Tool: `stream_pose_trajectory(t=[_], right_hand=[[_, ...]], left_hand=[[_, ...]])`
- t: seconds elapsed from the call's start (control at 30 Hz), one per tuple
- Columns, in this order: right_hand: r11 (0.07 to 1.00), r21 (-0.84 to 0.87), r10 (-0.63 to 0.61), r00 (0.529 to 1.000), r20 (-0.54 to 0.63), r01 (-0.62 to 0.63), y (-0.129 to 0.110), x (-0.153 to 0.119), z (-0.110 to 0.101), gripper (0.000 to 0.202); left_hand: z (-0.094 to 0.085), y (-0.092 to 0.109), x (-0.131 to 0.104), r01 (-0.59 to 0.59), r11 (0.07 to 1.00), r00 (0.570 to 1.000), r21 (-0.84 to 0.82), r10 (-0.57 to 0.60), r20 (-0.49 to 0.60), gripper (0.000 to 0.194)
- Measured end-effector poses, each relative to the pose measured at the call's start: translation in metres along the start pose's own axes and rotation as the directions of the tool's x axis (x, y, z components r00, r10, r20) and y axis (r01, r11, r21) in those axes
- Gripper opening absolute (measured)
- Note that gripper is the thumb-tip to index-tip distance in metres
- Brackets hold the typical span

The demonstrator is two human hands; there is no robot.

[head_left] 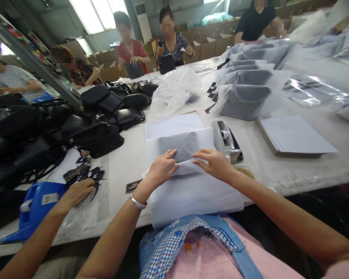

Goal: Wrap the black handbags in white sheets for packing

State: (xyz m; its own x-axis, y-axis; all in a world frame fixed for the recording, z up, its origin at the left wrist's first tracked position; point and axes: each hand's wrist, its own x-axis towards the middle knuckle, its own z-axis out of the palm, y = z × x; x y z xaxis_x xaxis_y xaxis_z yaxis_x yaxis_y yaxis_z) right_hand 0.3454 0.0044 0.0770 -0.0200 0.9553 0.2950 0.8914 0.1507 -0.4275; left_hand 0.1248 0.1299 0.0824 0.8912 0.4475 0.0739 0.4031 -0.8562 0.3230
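A white-topped worktable (112, 170) extends beneath the grip, to both sides of it and forward. A grey metal bar (58, 86) runs diagonally, forward and left of the grip; a row of open cardboard cartons (221, 45) stands beyond the table's far edge. Farthest from the grip, a grey-green wall (189, 13) carries a multi-pane window (95, 14), overexposed by bright light, with a white upright unit (142, 23) to its right.

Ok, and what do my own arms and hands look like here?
Your left hand and right hand are ungloved, the forearms bare. A shiny silver-coloured bangle circles the left wrist; none shows on the right. A pale pink fabric sleeve shows on the right arm.
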Motion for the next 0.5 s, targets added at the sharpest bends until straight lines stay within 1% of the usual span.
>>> stream_pose_trajectory(t=[0.03,0.1,0.13,0.17,0.23,0.33,0.43,0.5], right_hand=[[0.998,-0.045,-0.05,0.998,-0.025,0.049,-0.004,-0.004,0.002,0.038],[0.981,-0.135,-0.146,0.989,-0.018,0.142,-0.01,-0.012,0.008,0.064],[0.969,-0.175,-0.177,0.984,-0.004,0.173,-0.013,-0.015,0.013,0.071],[0.959,-0.209,-0.195,0.981,0.006,0.192,-0.014,-0.018,0.019,0.074],[0.943,-0.258,-0.217,0.976,0.003,0.211,-0.014,-0.019,0.03,0.068],[0.932,-0.28,-0.254,0.966,-0.047,0.232,-0.01,-0.015,0.042,0.051],[0.933,-0.254,-0.288,0.952,-0.099,0.256,-0.007,-0.006,0.042,0.037],[0.948,-0.223,-0.259,0.957,-0.129,0.227,-0.006,0.001,0.036,0.025]], left_hand=[[0.0,-0.001,0.001,0.002,1.0,1.0,-0.006,-0.002,-0.011,0.022],[0.0,-0.002,0.002,0.006,1.0,0.999,-0.015,-0.007,-0.032,0.022],[0.0,-0.002,0.003,0.011,1.0,0.999,-0.018,-0.012,-0.042,0.022],[-0.001,-0.002,0.003,0.018,1.0,0.999,-0.02,-0.019,-0.049,0.023],[-0.001,-0.003,0.004,0.026,0.999,0.998,-0.021,-0.027,-0.055,0.025],[-0.003,-0.004,0.005,0.036,0.999,0.998,-0.017,-0.036,-0.053,0.026],[-0.005,-0.004,0.006,0.054,0.998,0.998,-0.027,-0.055,-0.039,0.028],[-0.009,-0.002,0.007,0.078,0.996,0.997,-0.052,-0.079,-0.025,0.029]])
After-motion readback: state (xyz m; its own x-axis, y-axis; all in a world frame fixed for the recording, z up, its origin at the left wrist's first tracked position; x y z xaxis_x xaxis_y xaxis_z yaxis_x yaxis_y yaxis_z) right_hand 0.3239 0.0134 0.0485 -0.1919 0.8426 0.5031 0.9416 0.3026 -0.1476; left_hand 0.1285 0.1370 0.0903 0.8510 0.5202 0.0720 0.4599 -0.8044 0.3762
